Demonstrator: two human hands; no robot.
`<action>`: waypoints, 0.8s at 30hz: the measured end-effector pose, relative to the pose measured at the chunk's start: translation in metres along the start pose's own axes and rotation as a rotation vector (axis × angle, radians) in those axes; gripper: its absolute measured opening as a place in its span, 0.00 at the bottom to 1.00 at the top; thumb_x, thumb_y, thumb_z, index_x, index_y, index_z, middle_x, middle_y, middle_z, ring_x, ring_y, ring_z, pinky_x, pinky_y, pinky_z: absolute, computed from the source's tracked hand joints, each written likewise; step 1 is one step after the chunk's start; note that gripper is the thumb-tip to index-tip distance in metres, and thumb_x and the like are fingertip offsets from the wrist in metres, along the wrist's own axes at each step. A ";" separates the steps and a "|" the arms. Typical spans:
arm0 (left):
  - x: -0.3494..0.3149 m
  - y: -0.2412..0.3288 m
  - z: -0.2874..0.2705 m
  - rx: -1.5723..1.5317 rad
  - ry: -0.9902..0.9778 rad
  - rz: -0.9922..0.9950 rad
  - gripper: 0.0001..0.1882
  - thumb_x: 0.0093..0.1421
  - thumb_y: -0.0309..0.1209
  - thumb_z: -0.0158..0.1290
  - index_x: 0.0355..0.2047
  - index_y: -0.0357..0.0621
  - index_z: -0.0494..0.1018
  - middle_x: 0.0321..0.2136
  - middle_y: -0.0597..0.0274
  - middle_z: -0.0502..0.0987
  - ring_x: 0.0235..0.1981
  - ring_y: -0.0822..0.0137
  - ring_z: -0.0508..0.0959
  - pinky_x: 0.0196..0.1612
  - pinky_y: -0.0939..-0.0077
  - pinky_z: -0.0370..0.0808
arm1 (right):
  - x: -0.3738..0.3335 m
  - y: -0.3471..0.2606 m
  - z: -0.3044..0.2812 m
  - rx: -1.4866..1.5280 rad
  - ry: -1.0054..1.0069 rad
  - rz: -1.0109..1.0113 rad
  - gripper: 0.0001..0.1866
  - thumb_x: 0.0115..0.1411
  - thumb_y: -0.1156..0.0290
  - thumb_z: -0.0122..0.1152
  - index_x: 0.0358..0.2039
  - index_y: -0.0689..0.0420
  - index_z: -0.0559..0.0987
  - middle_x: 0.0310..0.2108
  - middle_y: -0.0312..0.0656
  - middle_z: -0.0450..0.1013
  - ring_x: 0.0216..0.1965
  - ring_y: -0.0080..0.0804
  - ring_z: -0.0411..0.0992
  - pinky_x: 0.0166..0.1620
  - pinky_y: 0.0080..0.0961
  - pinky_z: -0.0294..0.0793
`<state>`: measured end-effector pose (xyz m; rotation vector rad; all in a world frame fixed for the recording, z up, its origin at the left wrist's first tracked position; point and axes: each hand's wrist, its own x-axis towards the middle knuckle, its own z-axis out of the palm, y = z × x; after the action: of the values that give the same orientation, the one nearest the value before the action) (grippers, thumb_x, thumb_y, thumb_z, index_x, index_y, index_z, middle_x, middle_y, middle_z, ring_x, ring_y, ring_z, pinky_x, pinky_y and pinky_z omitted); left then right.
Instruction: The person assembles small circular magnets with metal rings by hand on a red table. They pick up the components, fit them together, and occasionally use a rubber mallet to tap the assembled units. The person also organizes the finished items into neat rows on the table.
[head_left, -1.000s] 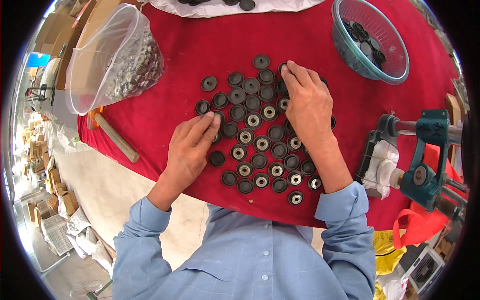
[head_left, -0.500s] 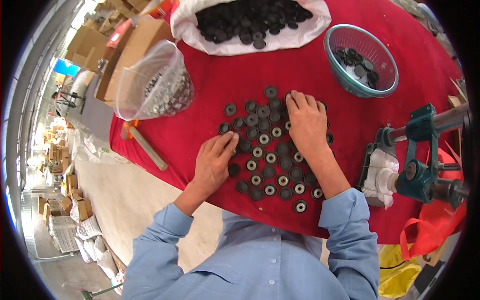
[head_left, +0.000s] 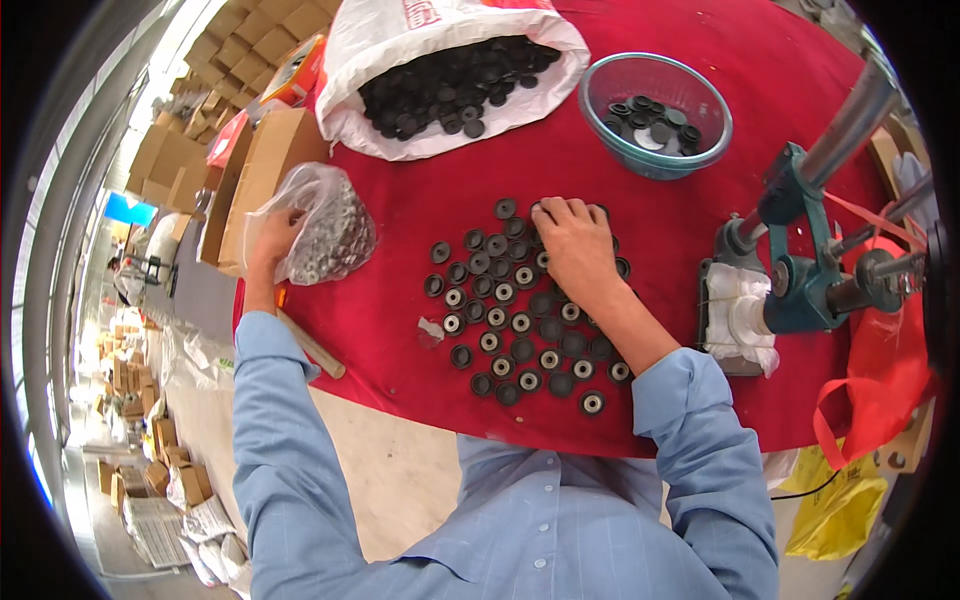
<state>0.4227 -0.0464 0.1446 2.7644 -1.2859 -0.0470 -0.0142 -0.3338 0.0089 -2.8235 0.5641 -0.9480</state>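
My left hand [head_left: 276,236] reaches into the mouth of a clear plastic bag [head_left: 300,185] of small shiny metal parts [head_left: 338,235]. Its fingertips are hidden by the bag and the parts. My right hand [head_left: 578,248] rests palm down on the far right of a spread of round black caps [head_left: 497,245], fingers extended over them; the caps beneath it are partly covered. Several caps have a metal ring [head_left: 592,403] in their middle, while others show plain black. A small scrap of clear plastic [head_left: 430,329] lies left of the caps.
A white sack [head_left: 345,115] spills black caps at the far side. Beyond my right hand stands a teal plastic basket [head_left: 655,165] with more caps. A green hand press [head_left: 800,250] stands at right, near a red bag [head_left: 880,350]. A wooden handle [head_left: 312,345] lies by the left edge.
My left hand has left the caps and moved left into the clear bag. My right hand stays over the caps. The whole view has shifted, bringing more of the sack into sight.
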 end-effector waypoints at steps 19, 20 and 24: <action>-0.004 0.047 0.042 0.111 0.391 0.081 0.14 0.72 0.39 0.53 0.53 0.50 0.79 0.37 0.36 0.84 0.42 0.33 0.83 0.44 0.39 0.77 | -0.001 0.012 0.004 0.048 -0.002 0.021 0.23 0.48 0.76 0.72 0.49 0.56 0.84 0.47 0.40 0.78 0.51 0.41 0.77 0.56 0.44 0.76; -0.005 0.053 0.042 0.144 0.413 0.066 0.14 0.72 0.40 0.53 0.50 0.49 0.79 0.36 0.36 0.83 0.41 0.33 0.83 0.42 0.39 0.77 | -0.001 0.014 0.004 0.044 -0.004 0.024 0.24 0.48 0.76 0.73 0.49 0.56 0.84 0.48 0.40 0.78 0.51 0.41 0.77 0.56 0.44 0.76; -0.003 0.079 0.037 0.253 0.499 0.059 0.16 0.73 0.44 0.53 0.43 0.44 0.80 0.30 0.35 0.82 0.35 0.32 0.82 0.37 0.38 0.76 | -0.002 0.018 0.006 0.023 -0.002 0.039 0.24 0.48 0.76 0.73 0.49 0.55 0.84 0.48 0.39 0.78 0.51 0.40 0.77 0.57 0.44 0.76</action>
<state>0.3579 -0.0969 0.1151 2.6648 -1.2960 0.8056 -0.0175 -0.3497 -0.0011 -2.7821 0.6017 -0.9389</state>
